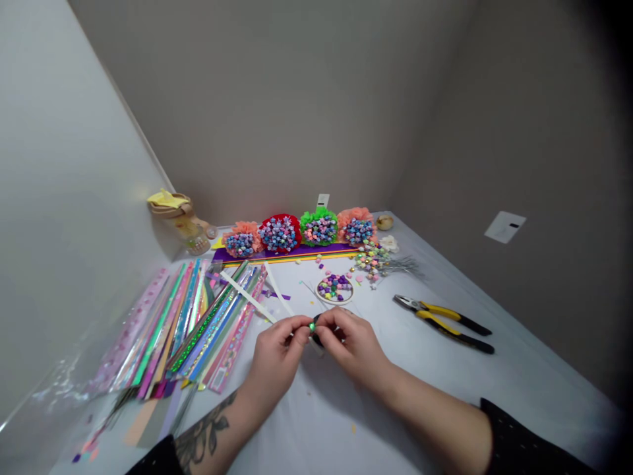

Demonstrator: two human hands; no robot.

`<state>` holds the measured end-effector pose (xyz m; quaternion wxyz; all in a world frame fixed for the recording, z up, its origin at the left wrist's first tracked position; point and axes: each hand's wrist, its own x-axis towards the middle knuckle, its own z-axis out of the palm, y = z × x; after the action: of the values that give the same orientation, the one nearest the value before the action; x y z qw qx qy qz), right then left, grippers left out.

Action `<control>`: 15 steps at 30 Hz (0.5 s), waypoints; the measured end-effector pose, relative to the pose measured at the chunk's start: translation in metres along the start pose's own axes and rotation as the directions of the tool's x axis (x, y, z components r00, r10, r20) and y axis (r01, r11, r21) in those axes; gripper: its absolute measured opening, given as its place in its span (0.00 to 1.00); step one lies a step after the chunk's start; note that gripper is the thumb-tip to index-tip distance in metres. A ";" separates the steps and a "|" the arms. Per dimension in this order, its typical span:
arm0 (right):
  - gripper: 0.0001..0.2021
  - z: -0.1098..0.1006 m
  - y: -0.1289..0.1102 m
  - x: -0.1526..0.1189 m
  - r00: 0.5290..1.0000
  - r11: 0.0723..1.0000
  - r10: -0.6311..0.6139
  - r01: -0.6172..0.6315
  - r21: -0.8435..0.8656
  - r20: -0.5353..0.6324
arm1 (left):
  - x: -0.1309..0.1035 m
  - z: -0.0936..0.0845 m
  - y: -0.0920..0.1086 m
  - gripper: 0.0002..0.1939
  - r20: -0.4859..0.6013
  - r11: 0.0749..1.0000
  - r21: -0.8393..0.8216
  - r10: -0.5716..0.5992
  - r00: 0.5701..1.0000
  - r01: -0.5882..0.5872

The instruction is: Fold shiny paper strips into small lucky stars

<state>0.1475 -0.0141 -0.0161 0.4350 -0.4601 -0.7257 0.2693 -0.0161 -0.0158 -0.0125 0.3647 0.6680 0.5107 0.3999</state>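
Observation:
My left hand [279, 353] and my right hand [352, 346] meet at the middle of the table. Between their pinched fingertips is a small shiny green paper star [312, 326], partly covered by the fingers. Something dark shows just beside it, too small to make out. Beyond my hands lies a round dish [335, 289] of small purple, pink, yellow and green paper stars. White paper strips [250, 297] run from near my left hand over a fan of shiny coloured paper strips [217, 323] on the left.
Yellow and black pliers [445, 320] lie to the right. Loose stars [373, 258] and thin wires [405, 265] are behind them. Ruffled star bouquets, one green [320, 227] and one red [279, 233], line the wall. A tan cup-like container [180, 221] stands at back left.

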 end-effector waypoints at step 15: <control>0.04 0.001 0.000 -0.001 0.998 0.999 -0.045 0.045 -0.005 -0.041 | -0.001 0.000 0.002 0.11 -0.025 1.000 0.014 0.021 0.999 -0.021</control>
<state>0.1468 -0.0148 -0.0170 0.4547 -0.4500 -0.7274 0.2483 -0.0160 -0.0169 -0.0109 0.3497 0.6708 0.5107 0.4086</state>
